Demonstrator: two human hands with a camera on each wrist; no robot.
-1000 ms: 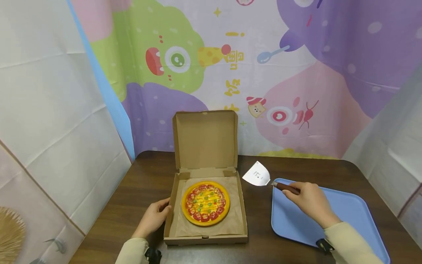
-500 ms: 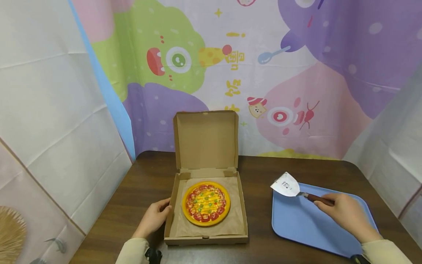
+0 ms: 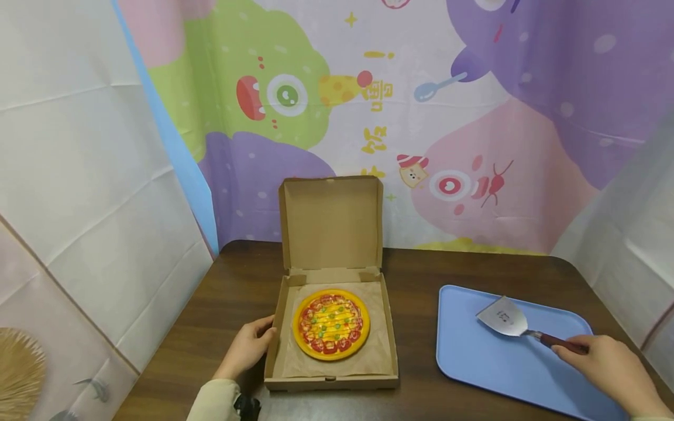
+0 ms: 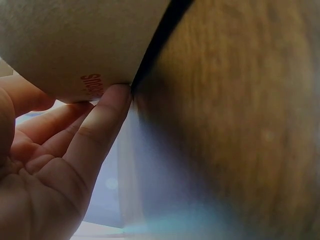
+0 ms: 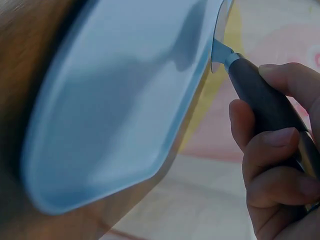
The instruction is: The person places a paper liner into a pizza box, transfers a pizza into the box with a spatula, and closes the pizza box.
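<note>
In the head view, a cardboard pizza box [image 3: 330, 225] stands with its lid up. Inside, on brown paper, lies a round toy-like pizza [image 3: 331, 325] with a yellow rim. My left hand [image 3: 245, 348] touches the box's left wall; the left wrist view has its fingertips [image 4: 116, 95] against the printed side, low by the table. My right hand [image 3: 605, 365] grips the dark handle of a spatula [image 3: 502, 317] with a wide metal blade. That spatula is over the blue tray [image 3: 463, 356], and the right wrist view shows fingers and thumb wrapped round the handle [image 5: 262, 95].
Everything stands on a dark wooden table [image 3: 416, 327]. Behind it hangs a cartoon-printed curtain [image 3: 358, 117], close to the raised lid. Pale cloth [image 3: 95, 146] hangs at the left side. A straw-coloured round object [image 3: 18, 365] shows at the lower left.
My right hand has carried the spatula right and down, from beside the box to over the tray. The left hand, box and pizza stay in place.
</note>
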